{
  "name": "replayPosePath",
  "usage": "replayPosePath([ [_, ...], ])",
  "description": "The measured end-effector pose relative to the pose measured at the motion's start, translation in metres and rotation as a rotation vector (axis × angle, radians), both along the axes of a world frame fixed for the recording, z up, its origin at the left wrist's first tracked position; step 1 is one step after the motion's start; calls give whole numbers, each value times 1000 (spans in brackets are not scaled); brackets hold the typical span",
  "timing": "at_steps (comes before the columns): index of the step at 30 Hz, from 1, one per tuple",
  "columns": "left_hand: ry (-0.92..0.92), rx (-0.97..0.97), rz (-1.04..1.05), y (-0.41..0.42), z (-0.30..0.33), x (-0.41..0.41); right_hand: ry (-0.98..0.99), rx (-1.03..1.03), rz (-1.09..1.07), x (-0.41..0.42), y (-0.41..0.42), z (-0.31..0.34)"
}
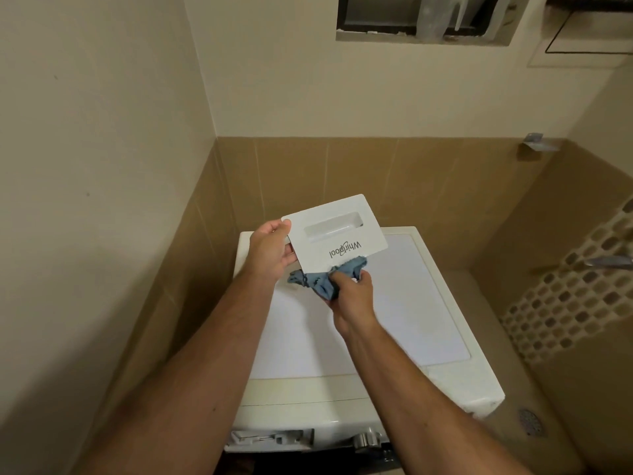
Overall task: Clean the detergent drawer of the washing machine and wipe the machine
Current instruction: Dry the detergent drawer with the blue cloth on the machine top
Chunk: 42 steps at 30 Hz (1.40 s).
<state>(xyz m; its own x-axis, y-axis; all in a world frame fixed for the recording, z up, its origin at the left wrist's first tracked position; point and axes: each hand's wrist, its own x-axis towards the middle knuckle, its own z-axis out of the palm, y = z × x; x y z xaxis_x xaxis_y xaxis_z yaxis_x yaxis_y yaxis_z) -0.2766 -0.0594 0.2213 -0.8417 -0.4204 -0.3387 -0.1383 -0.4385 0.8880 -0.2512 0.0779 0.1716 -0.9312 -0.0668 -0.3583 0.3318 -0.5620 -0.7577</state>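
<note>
Fingers of the left hand (270, 250) grip the removed detergent drawer (337, 234) above the washing machine (376, 320) while the right hand (352, 291) pinches a blue cloth (322, 281) against it, the machine itself seemingly unwiped.

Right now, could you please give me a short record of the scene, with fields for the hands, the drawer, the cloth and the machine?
left hand: grips the left edge of the detergent drawer
right hand: holds the blue cloth bunched against the drawer's lower edge
detergent drawer: out of the machine, held in the air, white front panel facing the camera, logo upside down
washing machine: white, below the hands, nothing resting on its top
drawer slot: open at the machine's front left
</note>
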Motion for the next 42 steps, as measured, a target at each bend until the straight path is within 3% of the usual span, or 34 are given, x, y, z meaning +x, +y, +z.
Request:
replayPosePath([
  [5,-19,102,33,-5,2,-2,90,122,113,3,14,7],
  [11,-13,135,20,-3,-4,-1,42,153,-13,-34,58,26],
  [25,15,209,-48,19,-18,16,242,303,200,-69,79,57],
  [36,-280,2,-131,36,-60,32,480,605,422,-88,94,63],
  [42,-357,-88,-97,36,-64,30,658,1019,553,-83,99,52],
])
